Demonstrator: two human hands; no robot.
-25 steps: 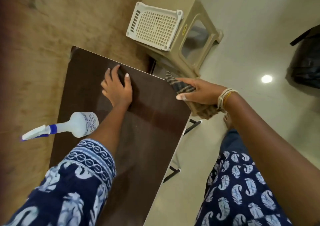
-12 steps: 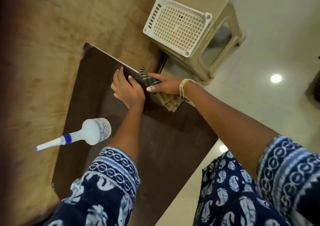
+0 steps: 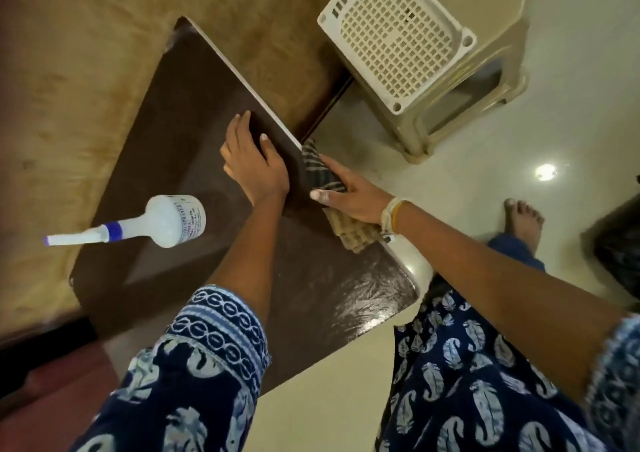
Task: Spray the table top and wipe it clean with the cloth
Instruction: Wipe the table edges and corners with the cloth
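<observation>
cloth (image 3: 323, 177) back on table edge | right hand (image 3: 349, 195) pressing it

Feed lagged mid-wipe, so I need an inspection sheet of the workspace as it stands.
Surface: dark table top, wet streaks near its right corner.
Job's things: striped cloth at the right edge; spray bottle on the left part.
Clutter: nothing seen.
Grips: left hand flat on the top; right hand pressing the cloth.
Cables: nothing seen.
Surroundings: beige stool carrying a white perforated tray; bare foot on the floor.
</observation>
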